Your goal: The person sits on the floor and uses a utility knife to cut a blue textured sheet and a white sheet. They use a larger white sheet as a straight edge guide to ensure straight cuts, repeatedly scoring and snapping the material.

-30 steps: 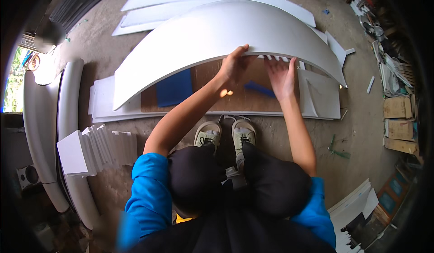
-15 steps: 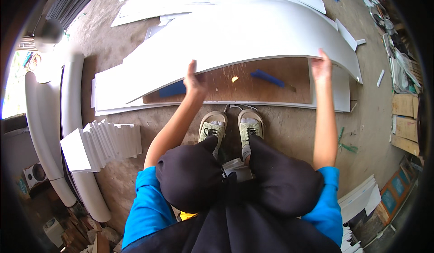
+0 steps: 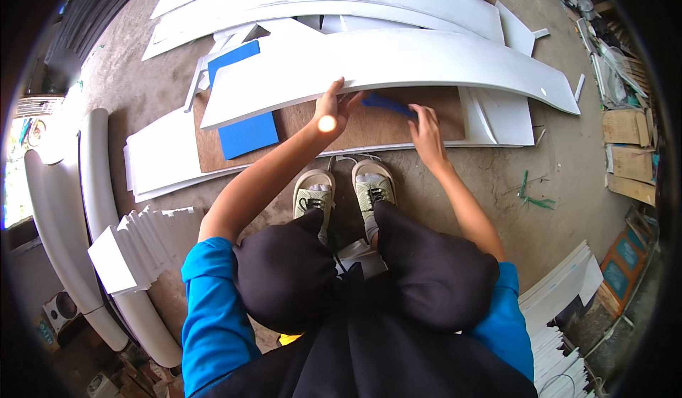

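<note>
My left hand (image 3: 332, 111) grips the near edge of a long, bowed white sheet (image 3: 398, 60), thumb up along the edge and fingers below. The sheet is lifted above a brown wooden board (image 3: 305, 120). Beneath it, a narrow blue tool (image 3: 387, 104) lies on the board, its kind unclear. My right hand (image 3: 428, 135) is at the tool's right end, fingers curled together over the tip and hiding it. A flat blue piece (image 3: 249, 136) rests on the board left of my left hand, and a second blue piece (image 3: 234, 54) shows past the sheet's far side.
More white sheets (image 3: 334, 0) lie beyond. White rolls (image 3: 99, 185) and a stack of white pieces (image 3: 145, 245) stand at left. Cardboard boxes (image 3: 631, 160) line the right side, with green string (image 3: 534, 197) on the floor nearer. My shoes (image 3: 373, 185) are just before the board.
The white sheet has come down flatter and shifted, uncovering more of the blue pieces. My right hand has left the sheet's edge and moved down and left to the blue tool.
</note>
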